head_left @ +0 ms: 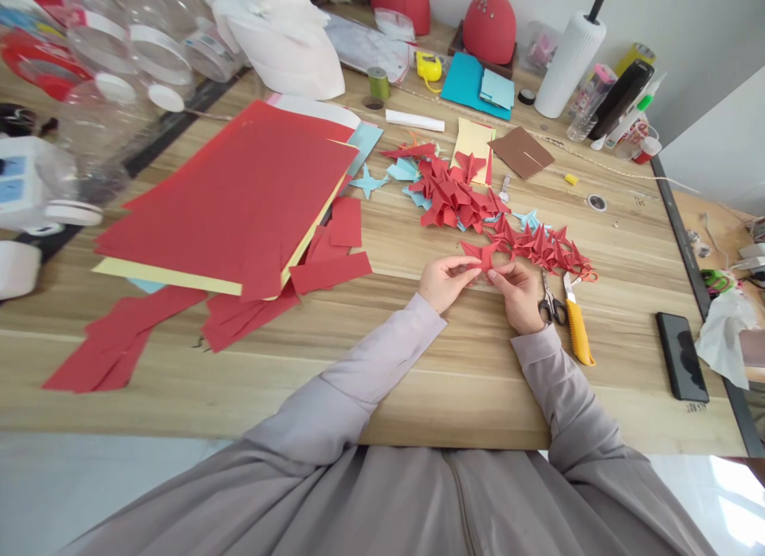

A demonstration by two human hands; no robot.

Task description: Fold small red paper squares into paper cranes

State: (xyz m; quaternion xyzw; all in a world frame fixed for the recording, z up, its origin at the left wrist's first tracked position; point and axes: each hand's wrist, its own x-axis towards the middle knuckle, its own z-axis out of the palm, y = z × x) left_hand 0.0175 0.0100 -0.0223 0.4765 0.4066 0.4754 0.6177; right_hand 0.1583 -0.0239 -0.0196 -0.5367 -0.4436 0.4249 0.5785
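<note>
Between my two hands is a small folded piece of red paper (487,256). My left hand (445,281) pinches its left side with thumb and fingers. On the other side, my right hand (517,291) grips its lower right part. Just beyond lies a row of folded red paper stars (543,245), and behind it a heap of similar red paper pieces (451,193) with some light blue ones among them. Black-handled scissors (553,307) lie beside my right hand, next to a utility knife with a yellow handle (578,329).
Large red sheets (239,197) lie stacked on the left, with cut red strips (125,341) around them. Plastic bottles (96,126) stand at the far left. A phone (681,357) lies at the right edge. A yellow tape measure (429,66) and blue paper (469,78) are at the back.
</note>
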